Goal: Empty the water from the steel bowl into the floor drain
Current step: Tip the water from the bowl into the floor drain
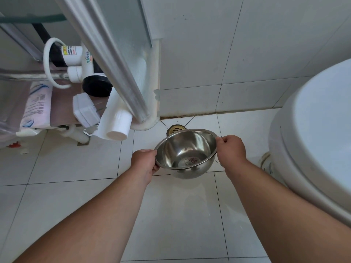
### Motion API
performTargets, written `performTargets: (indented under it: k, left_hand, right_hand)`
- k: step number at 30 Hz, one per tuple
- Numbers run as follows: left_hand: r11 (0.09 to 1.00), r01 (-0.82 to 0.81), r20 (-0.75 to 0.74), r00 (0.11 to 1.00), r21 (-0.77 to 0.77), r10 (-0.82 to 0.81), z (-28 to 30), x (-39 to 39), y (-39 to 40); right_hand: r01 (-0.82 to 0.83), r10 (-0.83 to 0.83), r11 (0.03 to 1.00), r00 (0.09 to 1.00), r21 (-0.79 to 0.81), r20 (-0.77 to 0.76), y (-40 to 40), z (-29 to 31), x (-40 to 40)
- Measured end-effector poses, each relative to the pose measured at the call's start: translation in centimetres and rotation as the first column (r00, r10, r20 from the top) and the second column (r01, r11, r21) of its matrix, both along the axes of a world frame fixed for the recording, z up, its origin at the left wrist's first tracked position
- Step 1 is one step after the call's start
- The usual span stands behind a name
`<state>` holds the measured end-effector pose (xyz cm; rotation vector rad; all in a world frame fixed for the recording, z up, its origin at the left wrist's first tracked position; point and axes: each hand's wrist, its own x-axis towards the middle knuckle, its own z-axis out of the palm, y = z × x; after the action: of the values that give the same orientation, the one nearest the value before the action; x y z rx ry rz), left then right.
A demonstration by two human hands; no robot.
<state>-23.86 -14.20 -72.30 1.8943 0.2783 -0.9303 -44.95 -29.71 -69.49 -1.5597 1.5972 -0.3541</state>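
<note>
Above the white tiled floor (pixel 76 168) (drain (pixel 175 128) by the wall), both hands grip the steel bowl (pixel 187 154).

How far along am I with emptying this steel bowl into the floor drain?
Done: the steel bowl has been brought to the floor drain, which sits just past its far rim. In hand: left hand and right hand grip opposite rims, bowl tilted. Left: no stream is visible and any remaining water is hard to tell, so check it and finish pouring.

White tiled floor (pixel 76 168), dark grout. Round brass drain (pixel 175 128) set by back wall corner. Toilet (pixel 311 141) standing at rt, small red bit (pixel 13 144) far left.
</note>
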Motion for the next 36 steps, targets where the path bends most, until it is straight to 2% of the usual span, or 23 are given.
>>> performTargets:
  k: [36]
  left_hand:
    - [0.999,-0.036,-0.025,0.999,-0.014,0.036,1.1,0.7,-0.3]
  right_hand:
    - [0.077,-0.099,0.988,0.982,0.135,0.162,0.0,2.3,0.7]
